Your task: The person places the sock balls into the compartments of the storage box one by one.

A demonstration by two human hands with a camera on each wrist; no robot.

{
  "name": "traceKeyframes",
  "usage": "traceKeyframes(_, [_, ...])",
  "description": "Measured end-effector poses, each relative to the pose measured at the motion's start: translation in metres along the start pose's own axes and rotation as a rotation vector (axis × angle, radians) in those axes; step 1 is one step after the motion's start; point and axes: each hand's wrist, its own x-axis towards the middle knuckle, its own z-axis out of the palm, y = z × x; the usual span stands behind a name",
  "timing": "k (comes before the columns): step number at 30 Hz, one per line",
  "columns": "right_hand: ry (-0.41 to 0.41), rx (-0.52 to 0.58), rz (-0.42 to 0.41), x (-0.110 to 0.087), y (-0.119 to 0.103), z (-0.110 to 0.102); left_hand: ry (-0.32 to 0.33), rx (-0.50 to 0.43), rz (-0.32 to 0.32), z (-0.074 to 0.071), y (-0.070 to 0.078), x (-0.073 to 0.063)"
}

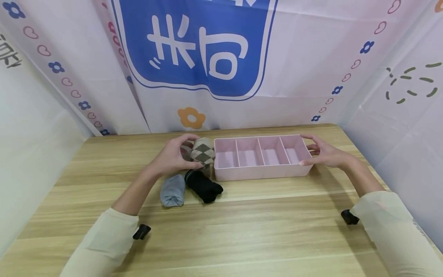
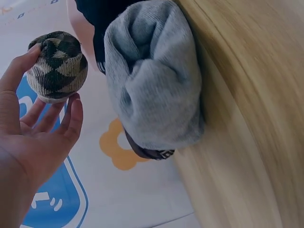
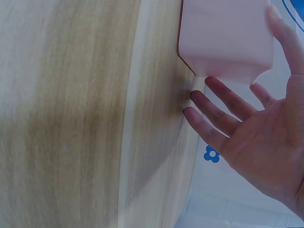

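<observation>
My left hand holds a rolled argyle sock in beige and dark diamonds. In the left wrist view, thumb and fingertips hold this sock from opposite sides. Just left of the pink divided box, a brownish sock shows partly behind my fingers. Nearer me lie a folded grey sock and a black sock. My right hand spans the box's right end, thumb at the front corner and index finger at the back one. Its other fingers are spread beside the end wall.
The box has several compartments side by side, with no socks in them. It stands on a wooden table near the back edge. A printed cloth hangs behind the table, and white cloth walls flank both sides.
</observation>
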Motion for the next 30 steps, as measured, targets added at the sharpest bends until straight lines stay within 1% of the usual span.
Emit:
traceKeyframes(3, [0.001,0.005,0.002,0.000,0.000,0.000,-0.003,-0.021,-0.001,0.003,0.004,0.003])
traceKeyframes(9, [0.000,0.008,-0.007,0.001,0.001,0.000,-0.013,-0.053,0.018,0.010,0.009,0.009])
traceKeyframes(17, [-0.002,0.022,0.001,0.002,0.002,0.001,-0.010,-0.062,0.019,0.020,0.014,0.017])
traceKeyframes(22, [-0.002,0.019,0.001,0.001,0.002,0.001,-0.010,-0.071,0.018,0.024,0.019,0.020])
traceKeyframes(30, [-0.001,0.014,-0.004,0.001,0.001,0.000,-0.028,-0.081,0.010,0.031,0.024,0.027])
